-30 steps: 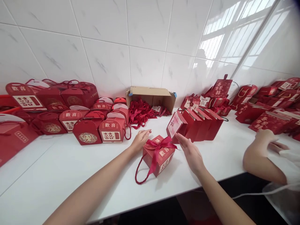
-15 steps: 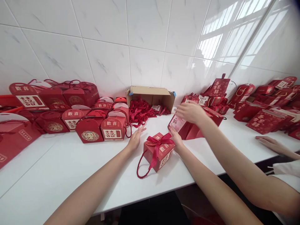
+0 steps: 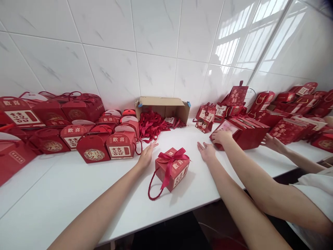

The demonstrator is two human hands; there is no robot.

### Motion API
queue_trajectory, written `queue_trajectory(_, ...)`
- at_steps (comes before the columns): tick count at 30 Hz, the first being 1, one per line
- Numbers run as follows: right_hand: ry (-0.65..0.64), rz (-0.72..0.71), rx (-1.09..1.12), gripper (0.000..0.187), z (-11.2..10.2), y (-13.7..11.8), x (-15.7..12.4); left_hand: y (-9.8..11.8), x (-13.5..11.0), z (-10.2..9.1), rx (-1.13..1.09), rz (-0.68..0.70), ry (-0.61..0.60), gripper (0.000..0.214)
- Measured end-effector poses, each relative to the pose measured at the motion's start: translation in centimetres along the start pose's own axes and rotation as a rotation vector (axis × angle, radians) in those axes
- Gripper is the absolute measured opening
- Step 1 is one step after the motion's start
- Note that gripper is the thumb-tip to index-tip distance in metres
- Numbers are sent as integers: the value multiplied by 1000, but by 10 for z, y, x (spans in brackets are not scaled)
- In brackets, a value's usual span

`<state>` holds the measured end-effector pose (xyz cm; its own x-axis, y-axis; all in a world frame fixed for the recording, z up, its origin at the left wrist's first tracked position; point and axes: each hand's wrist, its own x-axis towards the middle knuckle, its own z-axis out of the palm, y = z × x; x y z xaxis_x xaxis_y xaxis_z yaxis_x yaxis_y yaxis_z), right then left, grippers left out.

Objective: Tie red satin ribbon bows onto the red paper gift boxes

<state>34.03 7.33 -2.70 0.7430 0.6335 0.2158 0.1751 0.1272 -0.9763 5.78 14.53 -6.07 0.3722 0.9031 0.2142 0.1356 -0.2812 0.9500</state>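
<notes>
A red gift box (image 3: pixel 180 171) with white lettering sits on the white table between my hands. A dark red ribbon (image 3: pixel 172 162) is tied in a bow on its top, and a twisted cord handle (image 3: pixel 153 195) loops onto the table at its near left. My left hand (image 3: pixel 146 156) is just left of the box, palm facing inward, fingers stretched out and holding nothing. To the right of the box, apart from it, my right hand (image 3: pixel 207 152) lies low over the table with its fingers spread and nothing in them.
An open cardboard box (image 3: pixel 162 101) with loose red ribbons (image 3: pixel 151 125) stands at the wall. Several red gift boxes (image 3: pixel 93 147) are grouped at left. On the right, a co-worker's hands (image 3: pixel 223 136) are around a row of red bags (image 3: pixel 249 130); more bags lie beyond.
My right hand has moved right, away from the gift box. The co-worker's hands have shifted right with the red bags, exposing a small printed box behind. The view has turned slightly.
</notes>
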Motion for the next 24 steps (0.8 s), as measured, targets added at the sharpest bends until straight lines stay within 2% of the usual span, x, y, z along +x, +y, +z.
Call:
queue_trajectory(3, -17, 166, 110, 35, 2, 13, -26, 2, 0, -1, 1, -10, 13, 65)
queue_trajectory(6, -65, 211, 213, 45, -4, 10, -68, 3, -1, -1, -3, -17, 19, 63)
queue_trajectory(8, -123, 152, 271, 56, -13, 6, -107, 4, 0, -1, -6, -22, 23, 63)
queue_trajectory(9, -174, 90, 300, 63, -16, 5, -128, 3, 0, -1, -8, -25, 24, 63)
queue_trajectory(10, -265, -35, 307, 75, -19, 4, -149, 3, 0, -1, -10, -29, 26, 63)
queue_trajectory(12, -386, -241, 126, 107, -20, 6, -184, 2, 1, -1, -12, -35, 27, 64)
queue_trajectory(14, -414, -291, -87, 122, -14, 9, -207, 2, 1, -1, -12, -40, 27, 64)
queue_trajectory(18, -374, -207, -241, 122, 5, 14, -215, 3, 0, -1, -6, -39, 28, 65)
queue_trajectory(21, -373, -208, -236, 118, 12, 16, -204, 3, 0, -1, -4, -25, 26, 66)
queue_trajectory(24, -426, -246, -262, 118, 5, 18, -182, 1, 1, -1, 4, -11, 27, 66)
